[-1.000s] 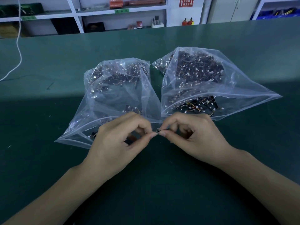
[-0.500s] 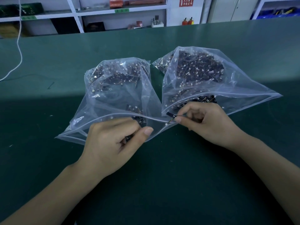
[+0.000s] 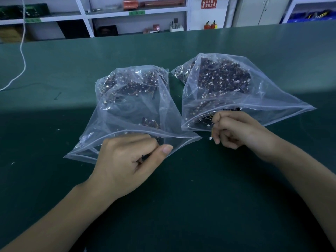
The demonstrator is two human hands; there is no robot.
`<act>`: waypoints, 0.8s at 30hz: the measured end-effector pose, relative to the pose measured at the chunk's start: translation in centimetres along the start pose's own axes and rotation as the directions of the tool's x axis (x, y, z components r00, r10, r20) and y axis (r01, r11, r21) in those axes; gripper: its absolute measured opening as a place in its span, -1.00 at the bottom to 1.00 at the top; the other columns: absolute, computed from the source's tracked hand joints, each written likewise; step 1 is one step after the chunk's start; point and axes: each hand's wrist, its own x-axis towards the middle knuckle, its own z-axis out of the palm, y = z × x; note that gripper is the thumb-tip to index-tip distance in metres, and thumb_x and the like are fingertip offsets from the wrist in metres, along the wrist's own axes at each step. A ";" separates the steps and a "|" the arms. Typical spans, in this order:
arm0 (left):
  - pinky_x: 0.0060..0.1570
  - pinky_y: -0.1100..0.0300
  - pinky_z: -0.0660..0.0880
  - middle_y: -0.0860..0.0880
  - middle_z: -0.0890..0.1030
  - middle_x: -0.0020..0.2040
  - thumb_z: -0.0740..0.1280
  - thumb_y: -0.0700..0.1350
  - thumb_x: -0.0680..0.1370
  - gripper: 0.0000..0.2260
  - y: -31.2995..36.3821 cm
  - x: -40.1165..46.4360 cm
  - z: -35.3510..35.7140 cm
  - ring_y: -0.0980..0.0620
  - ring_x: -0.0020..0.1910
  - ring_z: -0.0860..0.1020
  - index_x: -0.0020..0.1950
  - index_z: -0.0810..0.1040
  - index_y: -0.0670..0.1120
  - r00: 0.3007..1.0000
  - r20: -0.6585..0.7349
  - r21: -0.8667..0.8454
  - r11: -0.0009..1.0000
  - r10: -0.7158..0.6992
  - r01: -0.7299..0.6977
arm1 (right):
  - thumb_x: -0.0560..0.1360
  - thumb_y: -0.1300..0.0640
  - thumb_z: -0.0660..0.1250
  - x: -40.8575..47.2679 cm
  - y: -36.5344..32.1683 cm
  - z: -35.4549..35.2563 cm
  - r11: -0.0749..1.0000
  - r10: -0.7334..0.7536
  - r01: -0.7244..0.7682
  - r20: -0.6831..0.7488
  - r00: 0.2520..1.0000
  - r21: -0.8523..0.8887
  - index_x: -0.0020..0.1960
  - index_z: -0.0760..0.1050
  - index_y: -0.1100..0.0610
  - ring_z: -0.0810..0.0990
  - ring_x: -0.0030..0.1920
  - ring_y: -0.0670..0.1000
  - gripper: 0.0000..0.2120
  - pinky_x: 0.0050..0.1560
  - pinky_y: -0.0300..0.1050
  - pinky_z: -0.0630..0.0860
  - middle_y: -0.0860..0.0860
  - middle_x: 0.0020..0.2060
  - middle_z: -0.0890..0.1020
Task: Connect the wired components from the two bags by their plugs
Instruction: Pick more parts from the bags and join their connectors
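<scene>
Clear bags (image 3: 127, 110) of wired parts, left hand (image 3: 131, 160) grip on dark component (image 3: 142, 158), right hand (image 3: 236, 130) pinching white plug (image 3: 211, 138)

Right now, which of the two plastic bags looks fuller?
The right-hand bag, beside the right hand: its dark pile is larger than the left-hand bag's.

left fingers (image 3: 145, 142) inside bag (image 3: 94, 155), hidden

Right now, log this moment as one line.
left hand: pinching small dark part at left bag mouth | right hand: fingers curled at right bag mouth
</scene>
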 end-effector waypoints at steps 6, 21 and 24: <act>-0.47 0.01 0.34 0.00 0.34 -0.47 0.25 0.05 0.77 -0.40 0.0 0.0 0.1 0.01 -0.48 0.33 -0.43 0.42 -0.20 1.000 -0.008 -0.002 1.000 -0.012 0.012 | 0.66 0.00 0.34 1.0 1.5 -0.5 0.980 0.200 -0.196 -0.277 0.940 0.044 -0.04 0.53 0.08 0.30 -0.56 0.00 -0.83 -0.57 -0.27 0.16 0.06 -0.40 0.60; 0.00 0.22 0.35 0.20 0.43 -0.16 0.11 0.11 0.77 -0.66 -0.8 0.4 -0.3 0.16 -0.13 0.38 -0.13 0.46 0.03 0.957 0.262 0.238 0.969 -0.123 0.059 | 0.63 0.04 0.42 1.0 1.7 0.8 0.996 0.040 -0.005 -0.396 0.917 0.088 -0.18 0.57 0.05 0.32 -0.52 -0.06 -0.78 -0.53 -0.28 0.25 -0.01 -0.44 0.50; 0.15 0.14 0.40 0.19 0.56 0.00 0.23 0.09 0.72 -0.84 -1.0 0.3 -0.2 0.11 0.04 0.51 0.05 0.54 0.07 0.937 0.291 0.273 0.955 -0.194 0.113 | 0.62 -0.05 0.37 0.5 1.4 1.5 0.996 -0.052 0.023 -0.371 0.927 -0.081 -0.33 0.42 0.13 0.27 -0.45 -0.05 -0.57 -0.35 -0.16 0.26 -0.03 -0.48 0.35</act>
